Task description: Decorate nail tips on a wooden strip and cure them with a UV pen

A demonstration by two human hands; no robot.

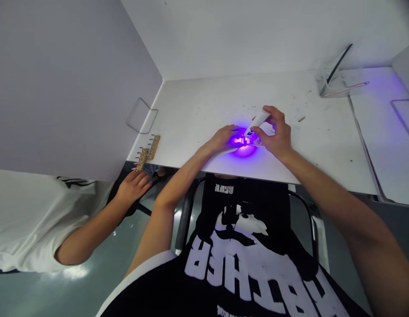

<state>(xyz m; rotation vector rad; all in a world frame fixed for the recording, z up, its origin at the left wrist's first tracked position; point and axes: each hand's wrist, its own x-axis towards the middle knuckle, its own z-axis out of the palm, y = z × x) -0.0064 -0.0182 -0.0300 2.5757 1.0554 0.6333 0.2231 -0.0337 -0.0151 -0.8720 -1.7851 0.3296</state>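
Observation:
My right hand (279, 135) grips a slim white handheld UV lamp (260, 119) between thumb and fingers. The lamp is tilted, its lower end with a small dark display pointing down toward my left hand. Purple light spills over the white tabletop (198, 119) and over my left fingertips. My left hand (223, 138) lies low over the table with its fingers closed around something small in the glow. The bright light hides what that thing is.
At left a co-worker's hand (133, 187) touches gold strips (154, 147) bearing small tips at the table edge. A clear container (336, 90) with thin tools stands at back right. Wire handles (141, 115) stick out at left. Small bits (301, 119) lie about.

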